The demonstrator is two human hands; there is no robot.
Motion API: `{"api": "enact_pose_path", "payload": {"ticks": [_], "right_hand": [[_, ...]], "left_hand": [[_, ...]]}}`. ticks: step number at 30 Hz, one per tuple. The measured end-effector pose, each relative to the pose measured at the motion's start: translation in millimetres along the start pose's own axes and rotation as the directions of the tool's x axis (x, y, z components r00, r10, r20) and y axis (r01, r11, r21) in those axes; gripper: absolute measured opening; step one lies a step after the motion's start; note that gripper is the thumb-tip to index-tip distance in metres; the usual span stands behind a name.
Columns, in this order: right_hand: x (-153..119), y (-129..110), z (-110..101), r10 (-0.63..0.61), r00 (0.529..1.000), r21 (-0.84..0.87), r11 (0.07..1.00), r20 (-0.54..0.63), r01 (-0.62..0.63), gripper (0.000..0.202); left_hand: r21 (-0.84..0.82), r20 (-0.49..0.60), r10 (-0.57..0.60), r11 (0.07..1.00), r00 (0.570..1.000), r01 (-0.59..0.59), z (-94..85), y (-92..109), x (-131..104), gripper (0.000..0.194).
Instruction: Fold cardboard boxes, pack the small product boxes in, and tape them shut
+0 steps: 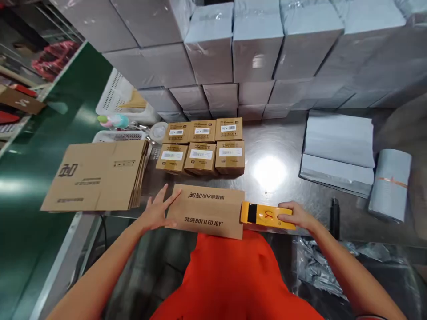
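Note:
A long brown cardboard box (205, 211) printed "BOTTLED JOY" lies at the table's front edge, close to my body. My left hand (155, 211) holds its left end, thumb and index finger spanning the side, the other fingers spread. In my right hand (295, 215) is a yellow tape dispenser (271, 216) with a black band. Its left end touches the box's right end. Whether tape runs out of it I cannot see.
Behind the box stand several small labelled cartons (202, 153). Flattened cardboard boxes (96, 178) are stacked left, near white baskets (115, 95) and a tape roll (158, 132). Grey mailing bags (338, 151), a grey roll (390, 184) and a black cutter (335, 218) lie right. Wrapped packages (256, 58) form a wall behind.

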State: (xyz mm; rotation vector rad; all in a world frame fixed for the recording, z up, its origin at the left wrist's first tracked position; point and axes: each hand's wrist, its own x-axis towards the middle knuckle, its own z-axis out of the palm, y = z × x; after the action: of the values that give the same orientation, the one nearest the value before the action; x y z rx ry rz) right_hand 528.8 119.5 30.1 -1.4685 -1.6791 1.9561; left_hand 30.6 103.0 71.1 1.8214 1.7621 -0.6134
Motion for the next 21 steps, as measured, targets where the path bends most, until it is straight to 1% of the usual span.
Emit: {"api": "enact_pose_path", "payload": {"ticks": [2,3,5,6,8,10,12,14,17,19,21], "right_hand": [[8.4,7.0,9.9,-0.033,0.999,0.024,0.999,0.013,0.033,0.057],[13.5,9.8,17.6,-0.05,0.998,0.038,0.998,0.022,0.049,0.057],[25.4,14.1,37.1,-0.082,0.996,0.067,0.995,0.039,0.079,0.056],[31.5,16.0,47.3,-0.097,0.994,0.079,0.993,0.047,0.093,0.056],[41.8,20.1,64.4,-0.124,0.991,0.094,0.989,0.058,0.118,0.054],[46.3,27.0,71.8,-0.146,0.987,0.091,0.986,0.069,0.14,0.053],[42.8,38.3,66.8,-0.156,0.985,0.066,0.986,0.074,0.151,0.052],[32.5,52.9,52.6,-0.142,0.988,0.018,0.99,0.064,0.141,0.052],[15.5,69.5,32.3,-0.069,0.998,-0.095,0.993,0.011,0.069,0.05],[12.4,68.2,30.9,-0.019,0.999,-0.188,0.982,-0.037,0.012,0.047],[19.0,55.1,41.6,0.015,0.997,-0.28,0.959,-0.08,-0.037,0.042]], "left_hand": [[0.002,-0.049,-0.049,0.999,0.998,0.049,-2.3,15.3,-0.8,0.104],[-0.015,-0.088,-0.078,0.997,0.993,0.077,-2.2,27.4,0.1,0.101],[-0.069,-0.157,-0.117,0.992,0.981,0.107,1.1,58.9,4.7,0.098],[-0.099,-0.174,-0.127,0.989,0.977,0.111,4.3,76.5,7.9,0.097],[-0.136,-0.153,-0.14,0.983,0.978,0.119,12.9,108.8,14.9,0.099],[-0.142,-0.109,-0.158,0.98,0.981,0.142,21.9,130.5,20.6,0.108],[-0.132,-0.093,-0.174,0.978,0.98,0.161,28.1,139.1,23.6,0.116],[-0.127,-0.095,-0.176,0.978,0.98,0.163,30.3,138.6,24.3,0.118],[-0.141,-0.078,-0.174,0.977,0.982,0.162,28.8,134.1,24.0,0.118],[-0.149,-0.067,-0.183,0.974,0.981,0.171,27.5,133.9,23.7,0.119],[-0.15,-0.068,-0.202,0.97,0.977,0.19,26.7,136.1,23.3,0.119]]}}
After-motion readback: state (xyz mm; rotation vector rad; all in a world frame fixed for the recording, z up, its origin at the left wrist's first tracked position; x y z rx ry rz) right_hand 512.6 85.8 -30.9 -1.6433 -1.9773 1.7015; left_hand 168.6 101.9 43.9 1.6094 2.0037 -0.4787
